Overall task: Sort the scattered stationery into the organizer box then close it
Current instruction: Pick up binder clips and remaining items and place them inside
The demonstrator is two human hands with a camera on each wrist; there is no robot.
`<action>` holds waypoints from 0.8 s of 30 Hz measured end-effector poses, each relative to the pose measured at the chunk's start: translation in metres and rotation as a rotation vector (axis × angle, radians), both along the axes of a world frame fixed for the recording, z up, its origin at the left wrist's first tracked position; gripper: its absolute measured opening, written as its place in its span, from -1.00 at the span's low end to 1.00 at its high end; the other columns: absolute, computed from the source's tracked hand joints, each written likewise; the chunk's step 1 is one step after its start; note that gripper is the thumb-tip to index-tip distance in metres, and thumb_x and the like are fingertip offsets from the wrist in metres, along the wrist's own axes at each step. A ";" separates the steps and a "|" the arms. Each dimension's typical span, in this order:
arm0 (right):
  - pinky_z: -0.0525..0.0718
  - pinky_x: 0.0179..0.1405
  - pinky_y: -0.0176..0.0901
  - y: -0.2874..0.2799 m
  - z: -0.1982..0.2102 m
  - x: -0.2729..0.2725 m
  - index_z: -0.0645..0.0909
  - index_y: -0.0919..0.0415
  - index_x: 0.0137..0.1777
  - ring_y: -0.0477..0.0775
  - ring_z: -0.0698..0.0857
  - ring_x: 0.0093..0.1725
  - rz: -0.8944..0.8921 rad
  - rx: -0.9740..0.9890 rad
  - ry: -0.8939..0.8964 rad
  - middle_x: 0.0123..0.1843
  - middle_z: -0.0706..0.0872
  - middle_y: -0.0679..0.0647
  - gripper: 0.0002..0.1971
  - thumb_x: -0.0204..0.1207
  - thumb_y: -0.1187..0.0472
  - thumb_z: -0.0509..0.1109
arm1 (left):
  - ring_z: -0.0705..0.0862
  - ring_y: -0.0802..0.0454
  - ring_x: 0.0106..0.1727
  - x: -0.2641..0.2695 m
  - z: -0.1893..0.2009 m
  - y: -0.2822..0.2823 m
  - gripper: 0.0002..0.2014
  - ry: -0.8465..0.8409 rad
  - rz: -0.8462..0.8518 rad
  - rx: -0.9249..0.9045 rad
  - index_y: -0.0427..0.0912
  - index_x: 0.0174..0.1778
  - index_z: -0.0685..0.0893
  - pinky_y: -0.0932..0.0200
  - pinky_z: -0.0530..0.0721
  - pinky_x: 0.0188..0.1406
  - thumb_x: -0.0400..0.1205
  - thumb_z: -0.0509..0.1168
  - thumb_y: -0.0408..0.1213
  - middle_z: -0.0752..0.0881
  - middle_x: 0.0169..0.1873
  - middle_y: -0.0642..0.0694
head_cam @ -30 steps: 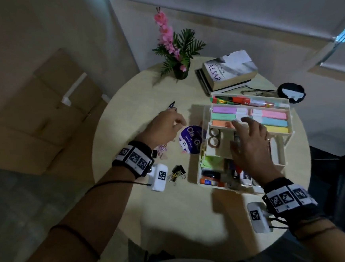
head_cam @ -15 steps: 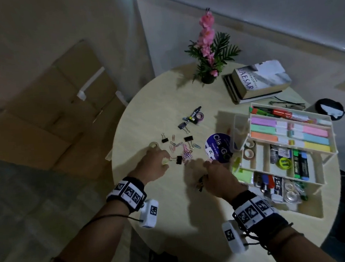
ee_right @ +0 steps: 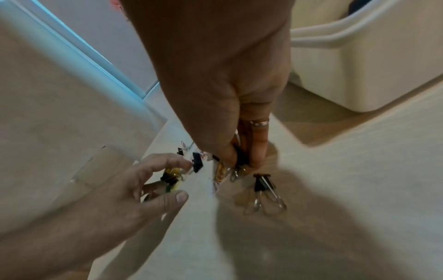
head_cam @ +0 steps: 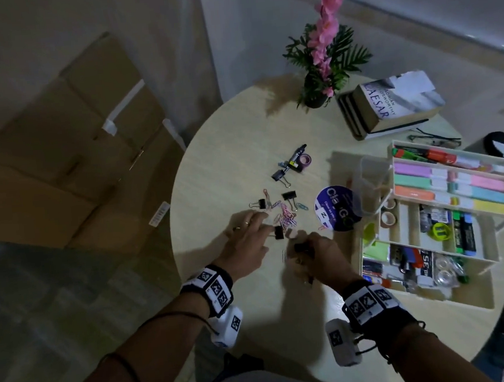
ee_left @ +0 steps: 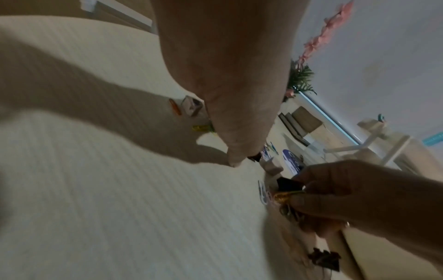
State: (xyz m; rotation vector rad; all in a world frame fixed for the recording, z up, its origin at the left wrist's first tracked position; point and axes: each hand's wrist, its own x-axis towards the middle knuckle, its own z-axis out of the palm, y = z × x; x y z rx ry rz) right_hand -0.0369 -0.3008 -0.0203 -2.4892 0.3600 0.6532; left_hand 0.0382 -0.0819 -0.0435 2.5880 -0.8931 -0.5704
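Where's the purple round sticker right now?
In the head view, the purple round sticker lies flat on the table, between the paper clip pile and the open organizer box.

On the desk (head_cam: 241, 143) the organizer box (head_cam: 491, 258) stands open at the right, its tiers stepped back toward the wall. A round lid (head_cam: 336, 208) lies just left of it. Left again, paper clips (head_cam: 287, 216) and binder clips (head_cam: 288, 195) lie scattered mid-desk, both hands just before them. Behind, a potted plant (head_cam: 325, 61) stands left of stacked books (head_cam: 388, 104).
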 end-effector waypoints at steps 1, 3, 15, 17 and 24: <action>0.78 0.04 0.07 -0.002 0.000 0.004 0.65 0.22 0.16 0.23 0.80 0.05 0.008 -0.003 0.006 0.07 0.82 0.18 -0.82 0.60 0.22 0.47 | 0.22 -0.12 0.70 -0.001 -0.001 0.001 -0.53 0.002 -0.029 -0.022 -0.02 0.46 0.62 -0.22 0.63 0.46 0.62 0.49 -0.26 0.33 0.63 -0.01; 0.82 -0.03 -0.02 -0.007 0.008 0.017 0.65 0.18 0.11 0.14 0.83 -0.01 0.017 -0.019 0.003 0.02 0.82 0.13 -0.91 0.68 0.20 0.39 | 0.30 -0.07 0.64 -0.003 0.000 0.006 -0.56 0.012 -0.081 -0.078 0.00 0.42 0.65 -0.24 0.64 0.41 0.61 0.48 -0.31 0.39 0.57 0.04; 0.55 0.16 0.20 -0.057 -0.007 0.103 0.32 0.44 0.61 0.45 0.64 0.30 -0.283 -0.082 -0.096 0.31 0.59 0.48 -0.50 0.69 0.39 0.24 | 0.39 -0.01 0.66 0.010 0.005 0.055 -0.53 0.006 0.273 -0.380 -0.11 0.50 0.60 0.13 0.47 0.59 0.65 0.47 -0.22 0.50 0.59 -0.02; 0.56 0.28 0.24 -0.047 -0.016 0.096 0.37 0.40 0.60 0.48 0.57 0.43 -0.264 -0.098 -0.086 0.48 0.48 0.47 -0.50 0.68 0.33 0.31 | 0.35 -0.01 0.70 0.010 0.000 0.061 -0.49 0.033 0.262 -0.376 -0.12 0.51 0.60 0.09 0.44 0.65 0.62 0.50 -0.28 0.47 0.63 -0.02; 0.49 0.47 0.27 0.002 -0.024 0.068 0.42 0.21 0.55 0.32 0.44 0.45 0.066 -0.156 -0.189 0.49 0.46 0.24 -0.24 0.39 0.08 0.63 | 0.14 0.08 0.80 0.001 -0.014 0.060 -0.46 0.019 0.253 -0.322 -0.08 0.52 0.57 0.21 0.19 0.73 0.63 0.36 -0.55 0.38 0.68 0.02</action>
